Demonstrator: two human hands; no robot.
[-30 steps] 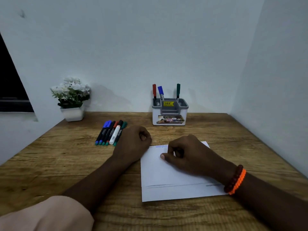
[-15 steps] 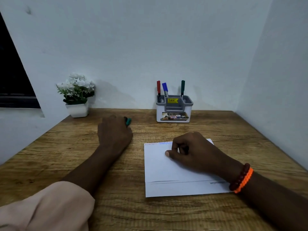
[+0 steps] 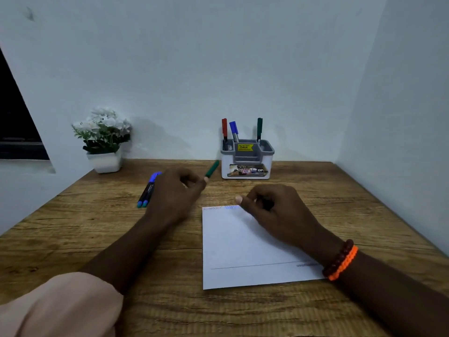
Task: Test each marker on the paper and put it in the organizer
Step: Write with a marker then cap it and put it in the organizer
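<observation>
My left hand grips a green-capped marker, whose cap points up and right toward the organizer. Behind that hand lie loose markers with blue caps, partly hidden by it. My right hand rests with curled fingers on the top edge of the white paper, holding nothing I can see. Short red and blue scribbles mark the paper's top edge. The grey and white organizer stands at the back against the wall with a red, a blue and a green marker upright in it.
A small white pot of white flowers sits at the back left corner of the wooden table. Walls close off the back and the right side. A dark window opening is at far left.
My left hand reached left to the row of markers, took the green-capped one and has lifted it toward the right. My right hand stayed on the paper.
</observation>
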